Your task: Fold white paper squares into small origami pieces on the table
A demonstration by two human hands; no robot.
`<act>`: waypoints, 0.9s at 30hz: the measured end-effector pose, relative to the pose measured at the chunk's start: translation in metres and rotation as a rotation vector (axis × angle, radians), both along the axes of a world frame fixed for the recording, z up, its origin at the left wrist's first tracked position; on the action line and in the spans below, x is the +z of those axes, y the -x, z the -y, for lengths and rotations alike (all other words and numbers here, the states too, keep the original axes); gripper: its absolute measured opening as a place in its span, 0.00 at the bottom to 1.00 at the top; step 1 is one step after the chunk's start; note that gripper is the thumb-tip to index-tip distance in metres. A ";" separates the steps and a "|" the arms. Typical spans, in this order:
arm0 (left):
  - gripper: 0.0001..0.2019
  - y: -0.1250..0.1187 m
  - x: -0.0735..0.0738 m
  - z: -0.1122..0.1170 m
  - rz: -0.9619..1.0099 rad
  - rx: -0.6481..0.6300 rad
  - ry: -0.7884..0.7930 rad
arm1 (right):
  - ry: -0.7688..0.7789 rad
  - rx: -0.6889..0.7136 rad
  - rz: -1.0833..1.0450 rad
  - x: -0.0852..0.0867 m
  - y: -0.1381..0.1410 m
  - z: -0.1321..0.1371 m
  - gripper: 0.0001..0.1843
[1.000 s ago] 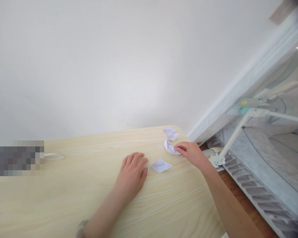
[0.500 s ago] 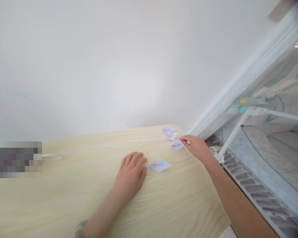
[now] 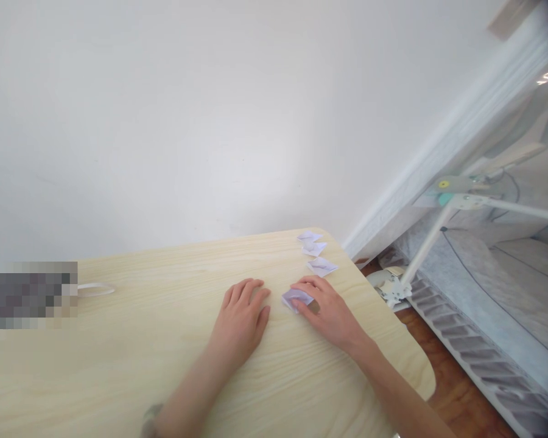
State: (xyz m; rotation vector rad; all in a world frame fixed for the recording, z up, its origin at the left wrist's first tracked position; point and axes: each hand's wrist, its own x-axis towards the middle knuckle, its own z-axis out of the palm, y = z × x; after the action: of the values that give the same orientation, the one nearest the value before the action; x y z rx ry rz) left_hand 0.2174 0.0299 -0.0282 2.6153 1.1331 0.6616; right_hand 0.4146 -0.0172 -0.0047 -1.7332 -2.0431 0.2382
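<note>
My left hand (image 3: 241,321) lies flat and open on the light wooden table (image 3: 119,365), fingers stretched toward the far edge. My right hand (image 3: 325,310) rests just right of it, fingers curled over a small folded white paper piece (image 3: 295,298) and pressing on it. Three more folded white paper pieces sit in a row near the table's far right corner: the nearest (image 3: 322,266), the middle one (image 3: 313,248) and the farthest (image 3: 309,236). None of these three is touched.
A white wall rises behind the table. A blurred-out object (image 3: 27,294) with a white loop (image 3: 95,289) lies at the left edge. Off the table's right side stands a grey fabric cot (image 3: 493,292) with white legs on a wooden floor.
My right hand let go of the folded piece near the corner, leaving it in the row, and came back to the piece beside my left hand. My left hand stayed still.
</note>
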 end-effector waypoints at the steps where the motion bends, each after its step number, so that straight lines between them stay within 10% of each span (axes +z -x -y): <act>1: 0.12 0.000 0.000 0.000 0.001 0.001 0.000 | -0.013 -0.011 0.005 -0.003 -0.007 -0.001 0.14; 14: 0.12 0.001 0.001 0.002 -0.012 0.005 -0.031 | -0.275 -0.077 0.210 -0.010 -0.062 -0.005 0.14; 20: 0.12 0.027 0.002 0.008 -0.080 0.017 -0.065 | -0.336 -0.102 0.142 0.005 -0.006 0.002 0.12; 27: 0.11 0.101 0.010 0.013 -0.194 0.184 -0.102 | -0.120 0.245 0.010 -0.005 0.093 -0.010 0.12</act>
State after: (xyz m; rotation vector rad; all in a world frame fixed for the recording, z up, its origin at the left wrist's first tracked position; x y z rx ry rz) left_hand 0.1164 0.0168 -0.0181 2.7314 1.4462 0.5205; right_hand 0.3219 -0.0069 -0.0094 -1.4161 -2.2280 0.1786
